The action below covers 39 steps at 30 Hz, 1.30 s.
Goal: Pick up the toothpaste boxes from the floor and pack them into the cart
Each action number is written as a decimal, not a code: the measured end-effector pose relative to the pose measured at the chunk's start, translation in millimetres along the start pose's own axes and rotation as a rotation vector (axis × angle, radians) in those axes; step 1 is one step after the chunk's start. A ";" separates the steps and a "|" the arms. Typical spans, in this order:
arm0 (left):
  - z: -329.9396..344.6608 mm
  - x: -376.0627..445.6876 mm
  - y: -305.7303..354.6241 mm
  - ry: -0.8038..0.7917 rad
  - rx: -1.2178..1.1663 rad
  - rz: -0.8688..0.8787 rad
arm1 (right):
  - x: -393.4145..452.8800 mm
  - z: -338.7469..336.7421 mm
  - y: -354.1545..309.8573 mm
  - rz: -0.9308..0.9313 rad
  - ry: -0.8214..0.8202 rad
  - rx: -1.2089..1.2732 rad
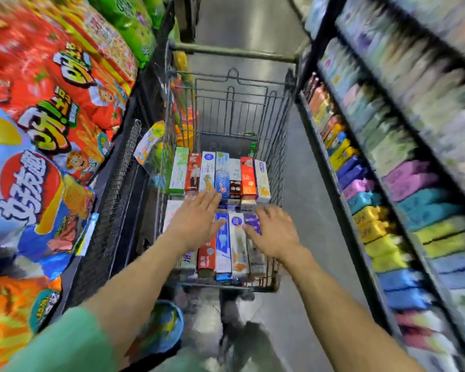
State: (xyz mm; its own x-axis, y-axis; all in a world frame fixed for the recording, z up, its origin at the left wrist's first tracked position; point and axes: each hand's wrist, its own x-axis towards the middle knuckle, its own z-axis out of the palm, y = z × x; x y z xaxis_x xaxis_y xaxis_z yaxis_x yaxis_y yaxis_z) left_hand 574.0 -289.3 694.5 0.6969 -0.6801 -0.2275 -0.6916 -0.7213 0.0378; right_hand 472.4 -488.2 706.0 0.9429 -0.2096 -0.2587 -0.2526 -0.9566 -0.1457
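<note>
— So, where are the toothpaste boxes?

— Down in the cart (286, 108), lying flat in two rows on its wire bottom. The far row (220, 174) runs side by side, green, red, white, blue, orange. The near row (230, 245) sits just under my hands.

— And your hands?

— My left hand (196, 224) is spread wide, fingers straight, over the left end of the near row, fingertips reaching the edge of the far row. My right hand (275, 230) is relaxed and loose over the right end (whether either palm actually touches the boxes, I cannot tell: it is blurred). Neither holds anything.

— What's around you?

— Big snack bags (54, 103) stacked on my left, and a shelf (387, 183) of coloured packs on my right, with grey floor (301, 232) between it and the cart.
</note>
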 end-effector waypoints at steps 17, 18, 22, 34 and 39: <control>-139.2 -54.7 266.3 0.316 0.237 0.768 | -371.0 -101.4 126.4 0.797 0.290 -0.067; -144.4 -62.6 291.6 0.332 0.233 0.815 | -398.7 -98.0 133.7 0.858 0.293 -0.062; -150.5 -99.8 395.1 0.371 0.230 0.995 | -510.2 -79.3 150.5 1.066 0.304 -0.022; -89.0 -350.6 688.1 0.416 0.210 1.606 | -888.6 39.8 94.8 1.719 0.298 0.117; -50.4 -468.1 765.0 0.340 0.201 1.886 | -1001.4 92.6 10.5 2.029 0.321 0.203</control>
State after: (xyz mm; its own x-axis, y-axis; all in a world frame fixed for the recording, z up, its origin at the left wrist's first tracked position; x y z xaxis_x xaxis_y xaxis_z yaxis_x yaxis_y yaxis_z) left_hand -271.7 -529.3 878.9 -0.8791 -0.4561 0.1387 -0.4727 0.8716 -0.1302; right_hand -494.6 -269.6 875.1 -0.6583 -0.7526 -0.0156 -0.7524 0.6585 -0.0155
